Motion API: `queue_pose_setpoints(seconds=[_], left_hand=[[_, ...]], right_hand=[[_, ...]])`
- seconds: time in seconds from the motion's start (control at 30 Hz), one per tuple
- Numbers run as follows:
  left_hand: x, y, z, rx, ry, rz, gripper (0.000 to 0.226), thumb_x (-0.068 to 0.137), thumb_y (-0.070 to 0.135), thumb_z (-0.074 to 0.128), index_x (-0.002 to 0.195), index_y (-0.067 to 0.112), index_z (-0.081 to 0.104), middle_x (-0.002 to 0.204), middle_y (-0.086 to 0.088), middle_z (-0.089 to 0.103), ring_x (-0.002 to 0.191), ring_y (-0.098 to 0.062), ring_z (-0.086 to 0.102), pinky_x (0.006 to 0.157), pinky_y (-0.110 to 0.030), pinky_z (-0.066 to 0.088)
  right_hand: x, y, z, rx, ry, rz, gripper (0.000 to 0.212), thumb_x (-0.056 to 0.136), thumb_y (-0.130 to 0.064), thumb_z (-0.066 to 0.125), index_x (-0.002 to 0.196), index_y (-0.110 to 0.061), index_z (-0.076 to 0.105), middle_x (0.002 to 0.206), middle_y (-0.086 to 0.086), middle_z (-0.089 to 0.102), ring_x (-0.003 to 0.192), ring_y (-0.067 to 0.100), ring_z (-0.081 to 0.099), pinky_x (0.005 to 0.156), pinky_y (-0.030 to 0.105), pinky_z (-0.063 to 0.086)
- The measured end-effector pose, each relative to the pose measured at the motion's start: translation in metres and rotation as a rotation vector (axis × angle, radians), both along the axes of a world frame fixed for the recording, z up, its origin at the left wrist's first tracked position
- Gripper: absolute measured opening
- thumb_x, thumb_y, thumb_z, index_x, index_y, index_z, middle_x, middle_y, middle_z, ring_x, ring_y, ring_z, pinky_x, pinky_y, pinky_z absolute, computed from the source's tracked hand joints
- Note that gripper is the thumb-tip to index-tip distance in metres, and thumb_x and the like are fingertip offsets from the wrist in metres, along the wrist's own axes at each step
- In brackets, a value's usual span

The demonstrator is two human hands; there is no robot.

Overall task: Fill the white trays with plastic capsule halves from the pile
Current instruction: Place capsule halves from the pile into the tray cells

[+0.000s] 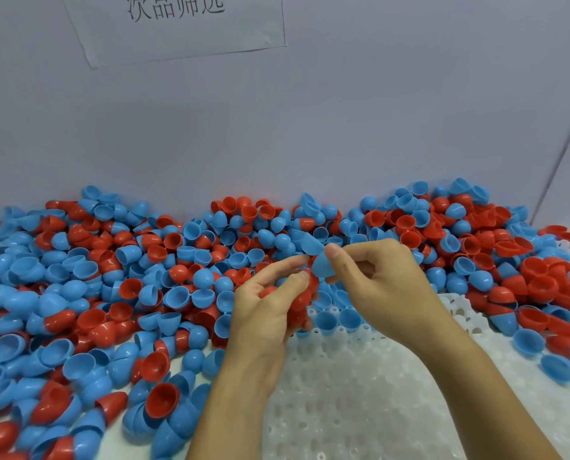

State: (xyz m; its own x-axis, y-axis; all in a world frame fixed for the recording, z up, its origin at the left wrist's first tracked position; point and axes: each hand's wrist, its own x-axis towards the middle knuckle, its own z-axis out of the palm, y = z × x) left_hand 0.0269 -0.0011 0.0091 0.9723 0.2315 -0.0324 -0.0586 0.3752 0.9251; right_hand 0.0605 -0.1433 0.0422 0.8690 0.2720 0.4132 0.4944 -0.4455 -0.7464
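The paper sheet taped to the wall reads 次品筛选. My right hand pinches a blue capsule half between thumb and forefinger, above the far edge of the white tray. My left hand clutches several red capsule halves in its curled fingers. Two blue halves sit in the tray's far sockets; the near rows lie open. The pile crowds the tray's left, far and right edges.
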Motion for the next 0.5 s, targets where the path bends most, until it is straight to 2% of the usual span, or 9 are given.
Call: queue_pose_setpoints(seconds=[0.07, 0.1, 0.2, 0.3, 0.4, 0.5], left_hand=[[0.0, 0.0, 0.0, 0.002, 0.0, -0.003, 0.017, 0.088, 0.007, 0.069, 0.098, 0.016, 0.08, 0.084, -0.011, 0.075, 0.065, -0.018, 0.064, 0.047, -0.027, 0.05], [0.0, 0.0, 0.0, 0.012, -0.004, -0.009, 0.017, 0.089, 0.006, 0.068, 0.095, 0.017, 0.08, 0.085, -0.012, 0.074, 0.066, -0.019, 0.064, 0.047, -0.027, 0.05], [0.0, 0.001, -0.002, 0.104, -0.018, -0.023, 0.02, 0.09, 0.008, 0.068, 0.09, 0.022, 0.082, 0.09, -0.015, 0.074, 0.071, -0.021, 0.062, 0.051, -0.029, 0.051], [0.0, 0.0, -0.004, 0.175, -0.024, -0.056, 0.018, 0.09, 0.011, 0.07, 0.093, 0.024, 0.082, 0.095, -0.015, 0.075, 0.073, -0.028, 0.061, 0.054, -0.032, 0.05], [-0.002, 0.0, -0.002, 0.193, -0.036, -0.09, 0.015, 0.08, 0.022, 0.076, 0.093, 0.025, 0.082, 0.1, -0.013, 0.075, 0.08, -0.029, 0.065, 0.053, -0.03, 0.05], [-0.002, 0.0, -0.001, 0.203, -0.038, -0.085, 0.017, 0.076, 0.025, 0.075, 0.092, 0.026, 0.082, 0.099, -0.012, 0.075, 0.078, -0.029, 0.065, 0.053, -0.03, 0.05]], right_hand=[[0.002, -0.001, -0.001, 0.004, 0.032, -0.012, 0.052, 0.101, -0.038, 0.047, 0.082, 0.004, 0.072, 0.069, 0.007, 0.072, 0.064, 0.005, 0.068, 0.062, 0.028, 0.056], [0.002, -0.002, -0.001, 0.01, 0.046, -0.009, 0.048, 0.101, -0.035, 0.048, 0.083, 0.001, 0.074, 0.072, 0.003, 0.074, 0.069, -0.002, 0.069, 0.066, 0.024, 0.058], [0.002, -0.006, 0.001, 0.018, 0.039, 0.021, 0.021, 0.096, -0.026, 0.061, 0.086, -0.017, 0.078, 0.078, -0.009, 0.075, 0.077, -0.002, 0.07, 0.071, 0.015, 0.057], [0.003, -0.012, 0.003, 0.065, 0.087, 0.037, 0.003, 0.089, -0.027, 0.072, 0.085, -0.027, 0.071, 0.078, -0.012, 0.076, 0.078, 0.001, 0.072, 0.072, 0.019, 0.059], [0.002, -0.015, 0.005, 0.084, 0.121, 0.065, 0.012, 0.086, -0.029, 0.074, 0.094, -0.035, 0.066, 0.079, -0.012, 0.076, 0.076, 0.004, 0.073, 0.071, 0.02, 0.059], [0.0, -0.015, 0.006, 0.043, 0.129, 0.101, 0.017, 0.089, -0.027, 0.072, 0.103, -0.036, 0.07, 0.082, -0.011, 0.076, 0.074, 0.006, 0.073, 0.073, 0.023, 0.06]])
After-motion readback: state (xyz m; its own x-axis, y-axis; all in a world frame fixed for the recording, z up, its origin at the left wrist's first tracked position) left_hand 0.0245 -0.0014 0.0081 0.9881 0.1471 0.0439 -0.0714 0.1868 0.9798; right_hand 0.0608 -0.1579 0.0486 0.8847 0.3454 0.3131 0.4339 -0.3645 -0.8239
